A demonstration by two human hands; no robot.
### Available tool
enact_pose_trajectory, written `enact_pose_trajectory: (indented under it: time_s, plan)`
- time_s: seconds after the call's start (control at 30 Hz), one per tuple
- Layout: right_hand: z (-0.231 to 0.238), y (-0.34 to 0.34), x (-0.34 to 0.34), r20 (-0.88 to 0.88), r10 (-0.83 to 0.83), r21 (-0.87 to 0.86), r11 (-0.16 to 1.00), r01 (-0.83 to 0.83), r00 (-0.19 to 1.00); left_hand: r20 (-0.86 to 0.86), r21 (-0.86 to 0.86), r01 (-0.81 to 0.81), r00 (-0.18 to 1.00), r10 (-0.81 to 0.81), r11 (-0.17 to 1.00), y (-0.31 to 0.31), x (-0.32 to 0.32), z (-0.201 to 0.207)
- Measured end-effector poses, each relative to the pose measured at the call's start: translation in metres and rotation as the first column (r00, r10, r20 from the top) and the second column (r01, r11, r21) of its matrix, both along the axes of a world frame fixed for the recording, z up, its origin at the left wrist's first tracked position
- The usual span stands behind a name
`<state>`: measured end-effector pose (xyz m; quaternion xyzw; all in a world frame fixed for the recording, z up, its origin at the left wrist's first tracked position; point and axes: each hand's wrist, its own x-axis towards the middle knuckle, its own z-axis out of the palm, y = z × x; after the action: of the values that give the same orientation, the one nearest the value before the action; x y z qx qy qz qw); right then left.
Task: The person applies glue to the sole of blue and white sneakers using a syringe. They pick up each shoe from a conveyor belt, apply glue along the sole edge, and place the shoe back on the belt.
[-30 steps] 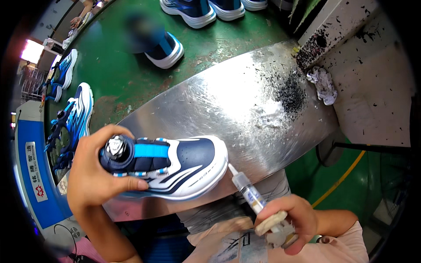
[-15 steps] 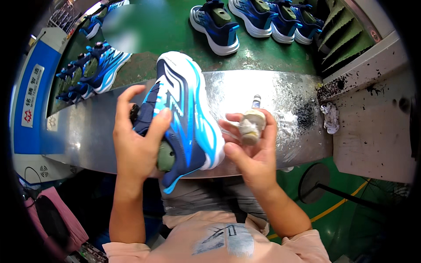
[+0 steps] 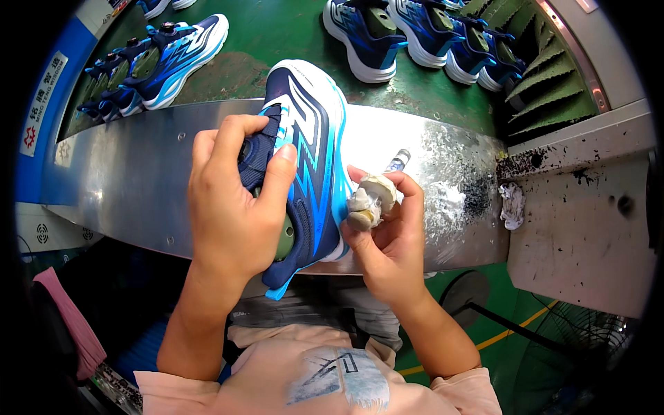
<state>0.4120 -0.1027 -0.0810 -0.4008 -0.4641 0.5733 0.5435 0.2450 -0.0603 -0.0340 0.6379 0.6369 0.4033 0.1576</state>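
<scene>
A green bench extends beyond a metal plate. Other shoes stand on the bench, left and right. The blue shoe is above the plate, toe pointing away, clamped in the left hand. The right hand, just beside the sole, grips a syringe. A white wad sits by the plate's right end.

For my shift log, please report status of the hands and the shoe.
Left hand gripping blue shoe, toe away. Right hand holding syringe beside sole. Other shoes standing apart.
</scene>
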Motion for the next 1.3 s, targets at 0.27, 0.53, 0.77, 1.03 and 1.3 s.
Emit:
enact_pose_trajectory:
  time_s: [0.27, 0.53, 0.77, 1.03, 1.3]
  plan:
    - [0.003, 0.006, 0.007, -0.119, 0.038, -0.111, 0.992, -0.051, 0.992, -0.017, 0.048, 0.015, 1.0, -0.015, 0.999, 0.004, 0.002, 0.002]
    - [-0.009, 0.001, 0.0, 0.191, -0.101, 0.13, 0.989, 0.076, 0.976, -0.016, -0.021, -0.034, 0.999, 0.033, 0.999, 0.005, 0.015, 0.008]
    - [0.004, 0.009, 0.002, -0.226, -0.079, -0.17, 0.985, 0.04, 0.971, 0.105, -0.198, 0.051, 0.994, -0.031, 0.979, 0.022, 0.004, 0.024]
    - [0.043, 0.016, 0.0, -0.374, -0.091, -0.215, 0.977, 0.009, 0.923, 0.234, -0.434, 0.282, 0.952, -0.195, 0.856, 0.054, -0.01, 0.064]
    - [0.048, 0.026, 0.001, -0.299, -0.097, -0.23, 0.973, 0.027, 0.949, 0.159, -0.406, 0.235, 0.97, -0.184, 0.883, 0.07, -0.008, 0.055]
